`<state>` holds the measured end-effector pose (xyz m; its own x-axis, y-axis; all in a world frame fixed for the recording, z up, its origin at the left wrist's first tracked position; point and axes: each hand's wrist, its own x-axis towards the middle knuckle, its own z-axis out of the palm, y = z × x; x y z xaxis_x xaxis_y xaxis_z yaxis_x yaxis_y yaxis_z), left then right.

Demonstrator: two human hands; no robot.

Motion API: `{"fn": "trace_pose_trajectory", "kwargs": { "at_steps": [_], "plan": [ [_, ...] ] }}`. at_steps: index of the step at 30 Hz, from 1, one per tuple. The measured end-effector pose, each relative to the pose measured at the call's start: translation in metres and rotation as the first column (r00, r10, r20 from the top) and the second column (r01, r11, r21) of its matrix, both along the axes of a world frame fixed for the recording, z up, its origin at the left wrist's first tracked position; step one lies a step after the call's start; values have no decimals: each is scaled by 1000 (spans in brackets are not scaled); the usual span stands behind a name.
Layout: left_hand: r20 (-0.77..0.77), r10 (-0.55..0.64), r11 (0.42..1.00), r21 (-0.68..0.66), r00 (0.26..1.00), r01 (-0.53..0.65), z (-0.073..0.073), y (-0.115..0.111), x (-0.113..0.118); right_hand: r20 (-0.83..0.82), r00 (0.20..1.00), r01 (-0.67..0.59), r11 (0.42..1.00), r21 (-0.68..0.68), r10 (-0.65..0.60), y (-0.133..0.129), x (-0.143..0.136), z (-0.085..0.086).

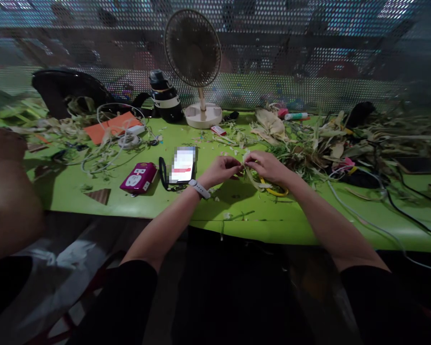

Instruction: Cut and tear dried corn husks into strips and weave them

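Note:
My left hand [222,171], with a pale watch on its wrist, has thumb and fingers pinched together at a small pale piece. Facing it, my right hand [265,165] pinches the top of a pale leaf strip [253,178], which hangs down from the fingertips. The fingertips of both hands nearly meet. Below my right hand, yellow-handled scissors or a similar yellow loop [277,193] lies on the green table [172,206]. What exactly sits between my left fingertips is too small to make out.
A phone [182,165] and purple box [138,178] lie left of my hands. Behind stand a fan [203,115] and black bottle [166,98]. Dried leaves [326,139] and cables cover the right side. Another person's arm [7,191] rests at the far left.

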<state>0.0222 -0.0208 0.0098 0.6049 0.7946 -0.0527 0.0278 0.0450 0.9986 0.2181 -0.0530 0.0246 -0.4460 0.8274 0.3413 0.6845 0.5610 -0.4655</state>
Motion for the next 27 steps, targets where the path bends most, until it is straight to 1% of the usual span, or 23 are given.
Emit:
{"fn": "trace_pose_trajectory", "kwargs": {
  "at_steps": [3,5,9,11,13,15,17,19,22,25,27],
  "plan": [
    [-13,-2,1000,15,1000,2,-1,0,0,-5,1000,-1,1000,13,1,-1,-2,0],
    [-25,-6,1000,28,1000,6,0,-1,-1,-27,1000,10,1000,-3,-11,-2,-4,1],
    [-19,7,998,57,1000,-6,4,-1,-2,-142,988,56,997,-47,-63,-7,-7,7],
    [-7,19,997,75,1000,-19,6,-1,-3,-201,974,95,995,-42,-102,-8,-7,10],
    [-8,22,996,85,1000,-21,7,-1,-4,-225,966,118,992,-39,-124,-8,-4,12],
    [-12,35,996,86,999,-34,7,-1,-5,-212,972,94,994,-62,-105,-6,-1,12],
    [3,56,996,71,998,-56,8,0,-5,-181,982,36,996,-84,-51,-4,3,11],
    [30,72,996,42,997,-73,8,0,-6,-139,990,-12,997,-71,2,-3,5,10],
    [43,79,997,15,996,-80,9,2,-7,-82,997,-23,998,-65,17,-6,4,12],
    [37,90,996,9,995,-90,8,3,-7,-75,997,-25,986,-164,13,-10,3,17],
    [35,110,994,4,993,-110,7,4,-7,-99,995,-32,979,-203,11,-9,3,18]
  ]
}}
